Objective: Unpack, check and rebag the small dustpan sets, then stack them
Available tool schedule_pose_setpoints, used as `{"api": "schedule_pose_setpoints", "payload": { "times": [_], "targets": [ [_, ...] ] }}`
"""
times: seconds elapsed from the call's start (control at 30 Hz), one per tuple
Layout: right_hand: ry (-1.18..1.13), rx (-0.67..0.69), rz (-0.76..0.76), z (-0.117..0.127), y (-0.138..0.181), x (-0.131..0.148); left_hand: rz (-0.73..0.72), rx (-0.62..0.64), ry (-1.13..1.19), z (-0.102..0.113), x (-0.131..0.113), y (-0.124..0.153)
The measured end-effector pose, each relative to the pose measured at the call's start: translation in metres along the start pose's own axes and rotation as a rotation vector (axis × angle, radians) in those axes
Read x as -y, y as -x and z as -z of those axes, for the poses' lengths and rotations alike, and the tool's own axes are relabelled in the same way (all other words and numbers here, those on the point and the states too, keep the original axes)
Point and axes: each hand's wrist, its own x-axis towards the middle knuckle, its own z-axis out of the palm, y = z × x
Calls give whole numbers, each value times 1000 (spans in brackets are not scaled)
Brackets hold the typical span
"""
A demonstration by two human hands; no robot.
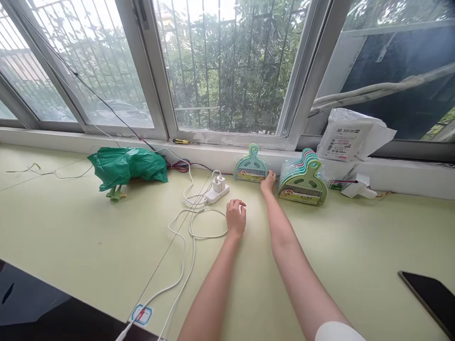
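Note:
A teal mini dustpan-and-brush set (251, 163) leans upright against the white window ledge, its handle at the top and a yellow label low on its front. At its lower right corner is my right hand (269, 182), fingers closed on the edge. Close by on the right stands a stack of several similar dustpan sets (302, 182) in clear wrap, green in front with teal and pink behind. My left hand (236, 218) rests low over the table beside a white cable loop, its fingers loosely bent, thumb apart, holding nothing.
Left of my hands is a white power strip (216, 193) with plugged-in chargers and trailing cables. A green plastic bag (131, 166) lies farther left. A white package (344, 135) sits on the ledge at right, a phone-like black device (430, 296) near the right edge, a screwdriver (181, 141) below the window.

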Motion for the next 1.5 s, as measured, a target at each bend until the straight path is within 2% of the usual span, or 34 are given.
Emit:
{"api": "schedule_pose_setpoints", "payload": {
  "times": [0.43, 0.7, 0.8, 0.9, 1.0, 1.07, 1.13, 1.2, 1.33, 1.4, 1.5],
  "targets": [
    [38, -26, 17, -4, 1, 2, 69, 27, 31, 1, -1, -1],
    [57, -72, 16, -7, 12, 2, 50, 46, 7, 1, 1, -2],
    [51, -26, 116, -3, 22, 5, 45, 39, -5, 0, 1, -3],
    [29, 84, 331, 11, 45, 13, 35, 44, -12, -1, 1, -3],
    [22, 224, 618, 39, 77, 20, 27, 53, -11, -2, 1, -4],
    [23, 227, 664, 62, 96, 20, 16, 56, -10, -2, 2, -5],
    [15, 100, 567, 88, 106, 11, 2, 60, -8, -2, 4, -6],
    [20, -92, 373, 114, 105, -8, -2, 65, -9, -3, 6, -7],
    [80, -403, 42, 161, 79, -66, 4, 76, -18, -6, 8, -9],
    [72, -423, -33, 179, 61, -95, 5, 84, -21, -6, 8, -9],
    [-76, -284, -150, 194, 39, -126, -2, 91, -25, -5, 8, -9]
  ]
}}
